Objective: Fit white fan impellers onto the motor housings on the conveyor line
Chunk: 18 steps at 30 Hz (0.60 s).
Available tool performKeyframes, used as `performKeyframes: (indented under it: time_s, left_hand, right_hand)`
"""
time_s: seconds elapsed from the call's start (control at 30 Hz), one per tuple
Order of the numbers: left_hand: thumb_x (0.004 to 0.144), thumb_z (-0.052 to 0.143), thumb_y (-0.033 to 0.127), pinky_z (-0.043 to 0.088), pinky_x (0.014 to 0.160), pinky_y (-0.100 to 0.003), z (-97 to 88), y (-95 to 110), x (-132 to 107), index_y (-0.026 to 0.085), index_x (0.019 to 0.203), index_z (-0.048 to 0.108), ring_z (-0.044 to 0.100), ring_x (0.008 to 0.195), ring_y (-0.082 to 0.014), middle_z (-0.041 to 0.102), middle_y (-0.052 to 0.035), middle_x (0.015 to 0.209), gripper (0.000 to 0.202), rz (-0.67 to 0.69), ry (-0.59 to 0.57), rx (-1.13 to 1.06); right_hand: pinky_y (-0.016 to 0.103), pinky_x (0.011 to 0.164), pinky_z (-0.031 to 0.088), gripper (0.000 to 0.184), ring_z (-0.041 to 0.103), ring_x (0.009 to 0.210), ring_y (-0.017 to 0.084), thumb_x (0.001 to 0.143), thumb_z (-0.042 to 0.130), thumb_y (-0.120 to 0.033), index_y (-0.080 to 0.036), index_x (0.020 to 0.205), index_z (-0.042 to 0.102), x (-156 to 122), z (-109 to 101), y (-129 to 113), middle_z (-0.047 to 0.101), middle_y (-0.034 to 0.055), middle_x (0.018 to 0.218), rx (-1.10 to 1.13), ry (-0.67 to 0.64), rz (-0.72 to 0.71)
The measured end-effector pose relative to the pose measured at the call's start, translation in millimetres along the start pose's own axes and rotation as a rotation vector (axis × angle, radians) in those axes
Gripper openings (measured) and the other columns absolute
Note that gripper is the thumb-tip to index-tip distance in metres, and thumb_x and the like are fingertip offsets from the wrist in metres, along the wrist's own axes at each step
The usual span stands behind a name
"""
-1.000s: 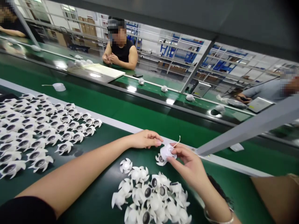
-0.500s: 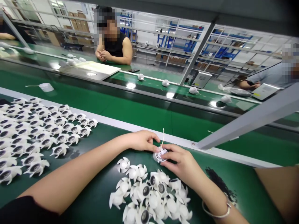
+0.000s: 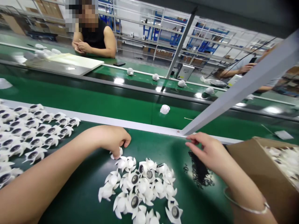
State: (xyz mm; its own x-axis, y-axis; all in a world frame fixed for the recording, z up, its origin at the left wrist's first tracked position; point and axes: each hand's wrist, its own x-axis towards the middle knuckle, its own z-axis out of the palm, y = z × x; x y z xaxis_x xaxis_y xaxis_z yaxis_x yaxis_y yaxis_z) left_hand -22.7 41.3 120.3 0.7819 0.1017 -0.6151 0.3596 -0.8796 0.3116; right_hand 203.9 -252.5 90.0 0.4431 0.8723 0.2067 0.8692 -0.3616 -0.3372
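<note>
My left hand [image 3: 111, 140] is curled over a white fan impeller [image 3: 116, 153] at the top edge of a loose pile of white impellers [image 3: 142, 188] on the dark green mat. My right hand [image 3: 206, 152] hovers to the right with fingers stretched out and nothing in them, just above a scatter of small black parts [image 3: 199, 169]. A white round part [image 3: 164, 109] lies alone on the green conveyor belt [image 3: 116, 105] beyond the hands.
Rows of impellers [image 3: 30, 133] lie laid out at left. A cardboard box [image 3: 254, 168] with white parts stands at right. A slanted grey metal bar [image 3: 235, 91] crosses above my right hand. A person [image 3: 93, 37] sits across the belts, and another person's hand [image 3: 245, 67] shows far right.
The white part with its wire has left my hands and now lies on the belt. My left hand dropped onto the pile; my right hand opened and moved right. The view shifted right, showing the box.
</note>
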Motion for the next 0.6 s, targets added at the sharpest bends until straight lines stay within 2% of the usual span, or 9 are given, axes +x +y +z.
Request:
performKeyframes:
  time_s: [0.1,0.23,0.33,0.5,0.6]
  left_hand:
    - [0.059,0.073,0.027,0.032,0.053,-0.024,-1.0,-11,5,0.023,0.077,0.066,0.057,0.068,-0.0164,0.065,0.0021,0.08,0.019,0.029,0.013,-0.036]
    - [0.066,0.069,0.026,0.035,0.059,-0.024,-4.0,-16,12,0.021,0.079,0.065,0.057,0.072,-0.0159,0.064,0.0011,0.083,0.014,0.221,0.136,-0.045]
    - [0.073,0.065,0.023,0.037,0.065,-0.023,0.6,-11,25,0.021,0.083,0.064,0.056,0.075,-0.0147,0.063,0.0011,0.083,0.01,0.398,0.282,-0.063]
    - [0.085,0.058,0.017,0.043,0.079,-0.024,22.9,-3,50,0.018,0.088,0.067,0.059,0.088,-0.0152,0.063,-0.0034,0.094,0.009,0.622,0.599,-0.142]
    - [0.086,0.056,0.013,0.046,0.083,-0.026,33.0,-1,59,0.018,0.093,0.071,0.061,0.092,-0.0163,0.065,-0.006,0.098,0.017,0.733,0.639,-0.173]
  right_hand:
    - [0.034,0.074,0.05,0.022,0.061,0.082,0.02,0.097,0.05,-0.034,-0.021,0.095,0.068,-46,13,8,0.064,0.0069,0.089,0.052,-0.022,0.012]
    - [0.037,0.08,0.049,0.019,0.06,0.091,0.022,0.098,0.048,-0.029,-0.02,0.096,0.065,-80,35,13,0.064,0.0088,0.096,0.016,0.007,0.006]
    - [0.037,0.08,0.047,0.017,0.059,0.092,0.022,0.098,0.048,-0.024,-0.02,0.097,0.065,-83,37,14,0.066,0.0087,0.099,-0.079,-0.048,-0.088]
    - [0.035,0.074,0.038,0.021,0.06,0.084,0.021,0.099,0.046,-0.019,-0.018,0.096,0.066,-73,33,12,0.068,0.0083,0.095,-0.315,-0.058,-0.299]
    - [0.035,0.072,0.034,0.022,0.058,0.08,0.021,0.095,0.046,-0.01,-0.017,0.092,0.066,-68,36,8,0.067,0.0076,0.086,-0.462,-0.044,-0.381]
